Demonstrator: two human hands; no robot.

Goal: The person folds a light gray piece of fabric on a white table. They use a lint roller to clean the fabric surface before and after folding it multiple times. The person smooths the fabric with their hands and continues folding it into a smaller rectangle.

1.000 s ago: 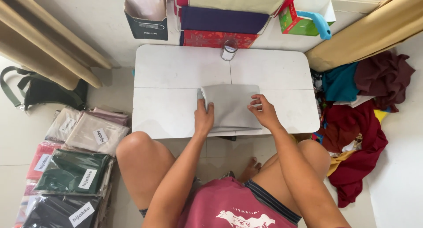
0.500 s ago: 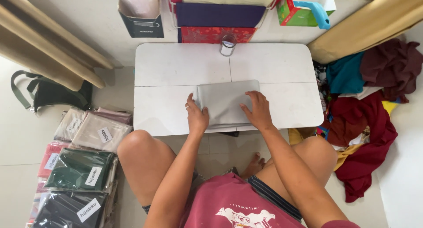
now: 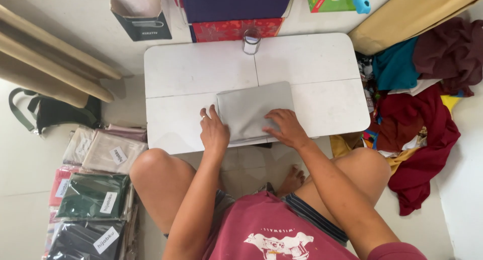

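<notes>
hands press flat on a folded grey cloth point(image 3: 254, 109) on the white counter point(image 3: 196, 69): left hand point(image 3: 214, 132) at its left edge, right hand point(image 3: 284, 128) on top, grip open, holding nothing.

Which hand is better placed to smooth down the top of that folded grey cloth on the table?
Probably the right hand: it lies flat on the folded grey cloth, while the left hand rests at its left edge, partly on the white table.

Both hands slid down to near edge of grey folded cloth point(image 3: 254, 110), L point(image 3: 214, 132) & R point(image 3: 284, 129) pressing flat.
</notes>
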